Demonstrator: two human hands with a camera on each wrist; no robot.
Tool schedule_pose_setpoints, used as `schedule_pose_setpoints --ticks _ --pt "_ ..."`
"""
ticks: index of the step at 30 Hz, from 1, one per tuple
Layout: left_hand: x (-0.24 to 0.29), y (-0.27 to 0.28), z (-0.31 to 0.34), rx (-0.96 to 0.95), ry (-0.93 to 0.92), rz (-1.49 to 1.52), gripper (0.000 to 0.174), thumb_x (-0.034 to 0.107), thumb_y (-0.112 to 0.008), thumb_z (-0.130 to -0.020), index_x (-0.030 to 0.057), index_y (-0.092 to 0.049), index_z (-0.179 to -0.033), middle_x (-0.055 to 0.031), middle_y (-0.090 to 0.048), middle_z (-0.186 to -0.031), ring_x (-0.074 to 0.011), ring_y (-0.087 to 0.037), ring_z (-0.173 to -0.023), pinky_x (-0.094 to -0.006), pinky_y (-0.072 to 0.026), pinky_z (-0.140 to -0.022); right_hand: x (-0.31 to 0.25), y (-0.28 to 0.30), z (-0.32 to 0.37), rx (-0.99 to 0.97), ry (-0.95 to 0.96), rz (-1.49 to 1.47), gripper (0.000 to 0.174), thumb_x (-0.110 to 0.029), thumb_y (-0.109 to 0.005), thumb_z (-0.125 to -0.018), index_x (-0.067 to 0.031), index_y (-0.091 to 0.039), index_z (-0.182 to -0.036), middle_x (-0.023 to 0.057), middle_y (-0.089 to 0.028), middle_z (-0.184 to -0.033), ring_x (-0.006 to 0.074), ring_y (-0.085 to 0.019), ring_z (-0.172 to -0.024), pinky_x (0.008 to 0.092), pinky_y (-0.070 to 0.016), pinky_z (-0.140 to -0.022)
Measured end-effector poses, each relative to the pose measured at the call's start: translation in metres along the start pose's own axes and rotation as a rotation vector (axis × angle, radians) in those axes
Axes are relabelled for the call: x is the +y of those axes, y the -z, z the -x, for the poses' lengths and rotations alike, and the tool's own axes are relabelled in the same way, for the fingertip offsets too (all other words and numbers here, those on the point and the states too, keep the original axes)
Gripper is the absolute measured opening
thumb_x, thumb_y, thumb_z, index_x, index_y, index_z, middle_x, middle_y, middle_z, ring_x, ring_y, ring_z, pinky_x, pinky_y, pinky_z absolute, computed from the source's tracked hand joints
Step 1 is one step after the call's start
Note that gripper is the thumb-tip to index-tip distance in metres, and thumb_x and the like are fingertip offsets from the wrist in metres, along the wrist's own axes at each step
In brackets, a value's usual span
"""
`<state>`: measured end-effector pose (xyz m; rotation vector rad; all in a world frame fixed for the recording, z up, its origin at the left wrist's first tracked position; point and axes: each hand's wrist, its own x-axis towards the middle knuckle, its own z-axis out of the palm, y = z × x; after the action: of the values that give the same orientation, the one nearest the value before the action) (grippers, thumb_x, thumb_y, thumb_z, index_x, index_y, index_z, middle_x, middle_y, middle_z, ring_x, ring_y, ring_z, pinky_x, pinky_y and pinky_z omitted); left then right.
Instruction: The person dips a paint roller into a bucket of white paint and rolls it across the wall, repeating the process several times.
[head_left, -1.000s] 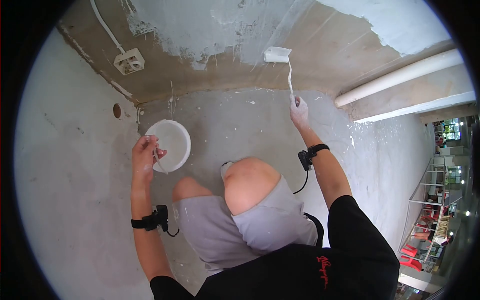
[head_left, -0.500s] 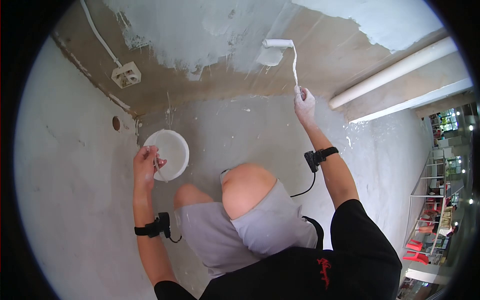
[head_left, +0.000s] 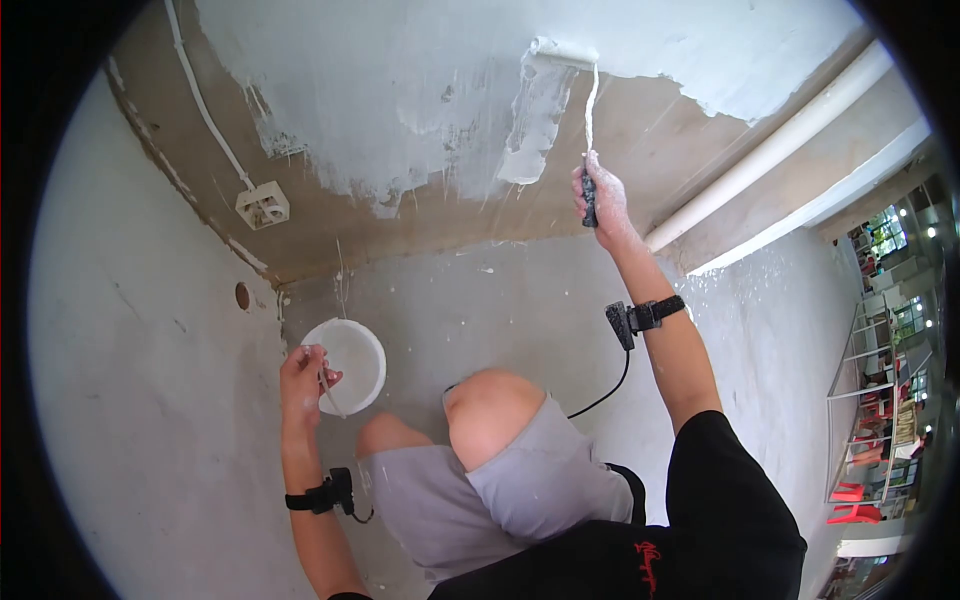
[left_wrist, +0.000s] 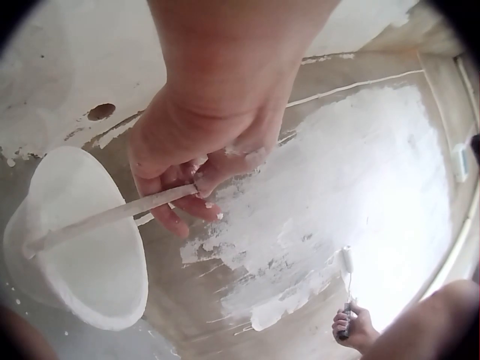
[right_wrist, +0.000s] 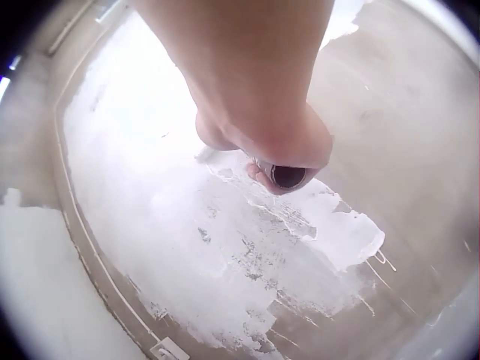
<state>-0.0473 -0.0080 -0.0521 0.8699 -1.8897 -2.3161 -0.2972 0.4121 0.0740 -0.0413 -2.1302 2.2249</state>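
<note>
My right hand [head_left: 608, 202] grips the dark handle of a paint roller [head_left: 566, 51], its white sleeve against the upper part of the wall. In the right wrist view, the butt of the roller handle [right_wrist: 288, 177] pokes out of the fist. My left hand [head_left: 301, 388] pinches the pale bail handle [left_wrist: 112, 220] of a white bucket [head_left: 374, 360]. Whitish paint coats the inside of that bucket [left_wrist: 135, 300], which is tilted in the left wrist view. Fresh white paint [head_left: 533, 140] runs in a strip below the roller sleeve.
White paint covers much of the brown wall [head_left: 640, 120], with ragged lower edges. A socket box [head_left: 263, 206] with a conduit sits at the left, above a round hole [head_left: 243, 296] in the side wall. A white pipe [head_left: 780, 140] runs along the right. Bent knees [head_left: 497, 415] are close below.
My right hand has moved the roller up the wall, leaving a longer white strip beneath it. The left hand keeps hold of the bucket handle. The head view has shifted upward.
</note>
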Motion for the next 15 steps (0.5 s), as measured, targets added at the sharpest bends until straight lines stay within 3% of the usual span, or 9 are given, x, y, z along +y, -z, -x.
schedule_pose_setpoints --ticks 2,15 --pt "-0.001 0.000 0.000 -0.011 0.003 -0.020 0.019 0.023 -0.058 -0.096 0.0040 -0.058 -0.095 0.0009 -0.052 -0.073 -0.0088 -0.055 -0.060 -0.0321 -0.0574 -0.068 0.016 0.007 -0.007 -0.149 -0.139 -0.095 0.037 -0.044 -0.054 -0.096 -0.0090 -0.051 -0.085 -0.0012 -0.045 -0.061 0.0087 -0.041 -0.044 0.0237 -0.0339 -0.042" --pt "-0.005 0.009 0.006 0.005 -0.006 -0.061 0.016 0.019 -0.058 -0.095 0.0025 -0.058 -0.093 -0.0008 -0.052 -0.074 -0.0091 -0.055 -0.058 -0.0319 -0.0579 -0.068 0.162 0.024 0.007 -0.138 -0.355 -0.037 0.041 -0.050 -0.052 -0.095 -0.0121 -0.047 -0.081 -0.0031 -0.041 -0.058 0.0077 -0.038 -0.044 0.0242 -0.0327 -0.041"
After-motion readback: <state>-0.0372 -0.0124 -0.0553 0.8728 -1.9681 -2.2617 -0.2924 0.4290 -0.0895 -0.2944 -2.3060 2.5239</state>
